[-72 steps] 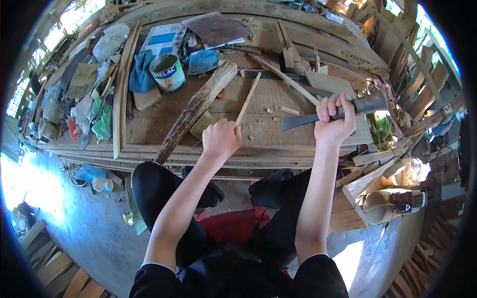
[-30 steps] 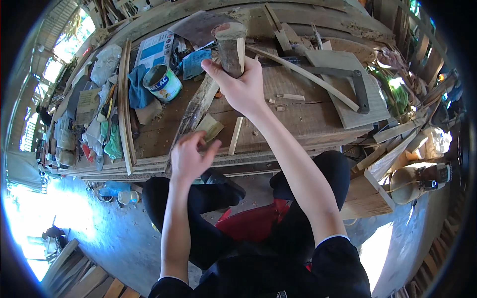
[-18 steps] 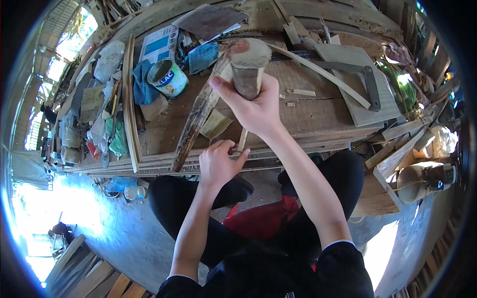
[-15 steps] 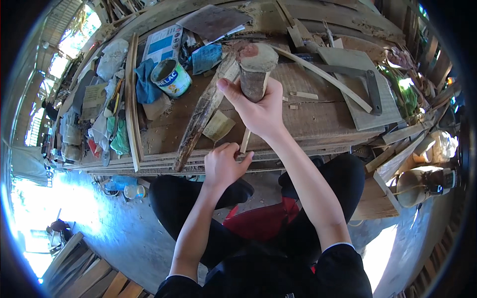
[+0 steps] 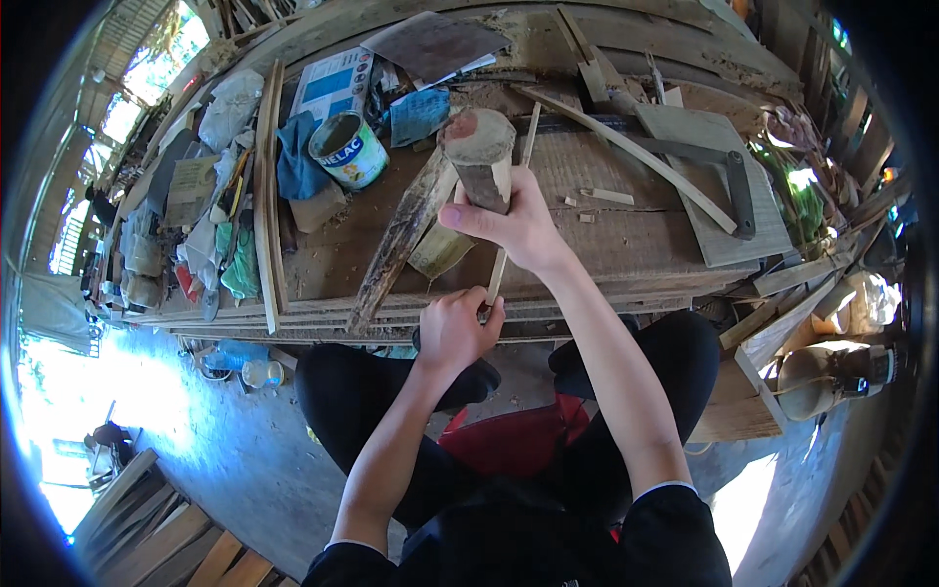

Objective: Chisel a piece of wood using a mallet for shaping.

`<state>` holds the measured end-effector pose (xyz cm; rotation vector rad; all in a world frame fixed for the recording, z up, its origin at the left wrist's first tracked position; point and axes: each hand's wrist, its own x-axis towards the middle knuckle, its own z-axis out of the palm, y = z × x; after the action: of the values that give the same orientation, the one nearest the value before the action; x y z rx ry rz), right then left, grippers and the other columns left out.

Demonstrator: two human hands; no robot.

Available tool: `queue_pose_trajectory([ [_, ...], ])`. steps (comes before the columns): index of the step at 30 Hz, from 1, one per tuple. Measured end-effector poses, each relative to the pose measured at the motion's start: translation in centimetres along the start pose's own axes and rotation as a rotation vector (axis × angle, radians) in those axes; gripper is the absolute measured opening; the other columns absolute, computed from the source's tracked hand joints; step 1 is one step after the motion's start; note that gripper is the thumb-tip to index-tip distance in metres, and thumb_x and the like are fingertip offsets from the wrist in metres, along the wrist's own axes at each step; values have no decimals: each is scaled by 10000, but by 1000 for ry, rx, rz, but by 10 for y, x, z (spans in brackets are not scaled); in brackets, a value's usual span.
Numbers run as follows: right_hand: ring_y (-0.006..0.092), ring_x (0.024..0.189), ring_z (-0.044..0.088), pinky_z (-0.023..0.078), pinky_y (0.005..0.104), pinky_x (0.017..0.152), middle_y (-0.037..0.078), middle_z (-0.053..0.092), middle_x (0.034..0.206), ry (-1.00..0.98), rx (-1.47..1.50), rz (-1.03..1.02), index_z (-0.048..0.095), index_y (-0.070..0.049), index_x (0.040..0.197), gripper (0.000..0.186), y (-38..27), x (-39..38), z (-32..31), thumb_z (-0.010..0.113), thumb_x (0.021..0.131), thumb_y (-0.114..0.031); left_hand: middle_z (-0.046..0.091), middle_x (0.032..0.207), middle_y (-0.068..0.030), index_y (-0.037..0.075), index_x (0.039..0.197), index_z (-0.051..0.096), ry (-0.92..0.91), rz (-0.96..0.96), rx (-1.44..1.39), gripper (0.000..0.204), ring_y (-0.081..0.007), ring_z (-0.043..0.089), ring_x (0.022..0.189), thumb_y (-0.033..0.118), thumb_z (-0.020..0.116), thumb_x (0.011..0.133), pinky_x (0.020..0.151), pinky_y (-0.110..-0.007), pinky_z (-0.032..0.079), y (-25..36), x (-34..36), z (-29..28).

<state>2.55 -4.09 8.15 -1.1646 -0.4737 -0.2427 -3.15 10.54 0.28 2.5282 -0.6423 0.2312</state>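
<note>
My left hand (image 5: 460, 338) is closed on the lower end of a thin pale wooden stick (image 5: 499, 274) at the bench's front edge. Above it, my right hand (image 5: 509, 230) grips an upright, short round wooden piece (image 5: 476, 142) with bark sides and a reddish patch on its top. The stick runs up behind my right hand, so part of it is hidden. A long rough, bark-streaked branch (image 5: 386, 269) lies slanted to the left, beside a worn beige scrap (image 5: 440, 259). Small wood offcuts (image 5: 606, 196) lie to the right.
The cluttered workbench (image 5: 626, 254) holds an open can (image 5: 347, 152), blue cloths (image 5: 419, 115), long battens (image 5: 269, 196), a board (image 5: 714, 235) with an angled dark metal tool (image 5: 741, 196), and bags (image 5: 230, 108). Below are my bent legs, a red object (image 5: 499, 440) and a jug (image 5: 817, 382).
The metal blade has left my right hand, which now grips the round wooden piece, lowered slightly in the last half second. My left hand has risen and shifted right, closing on the stick.
</note>
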Motion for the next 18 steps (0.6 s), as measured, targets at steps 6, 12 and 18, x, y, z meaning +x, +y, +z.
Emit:
queue_pose_trajectory([
  [6, 50, 531, 443, 315, 253, 475, -50, 519, 598, -60, 8, 219, 611, -55, 727, 281, 10, 13, -18, 794, 813, -249, 639, 658, -144, 47, 680, 579, -44, -53, -27, 248, -354, 641, 613, 232, 665, 821, 565, -442, 514, 2, 1, 0],
  [12, 47, 540, 448, 333, 247, 488, -42, 526, 599, -55, 62, 169, 623, -53, 739, 239, 10, 11, -21, 778, 827, -213, 644, 668, -144, 46, 682, 582, -41, -67, -44, 252, -350, 646, 620, 236, 664, 826, 562, -437, 513, 4, 2, 0],
  [18, 35, 574, 453, 337, 243, 501, -51, 538, 631, -47, -5, 157, 621, -48, 744, 222, 12, 9, -14, 766, 835, -189, 638, 651, -146, 56, 694, 598, -19, -51, -18, 256, -364, 639, 629, 254, 690, 827, 567, -438, 506, 0, 0, 0],
])
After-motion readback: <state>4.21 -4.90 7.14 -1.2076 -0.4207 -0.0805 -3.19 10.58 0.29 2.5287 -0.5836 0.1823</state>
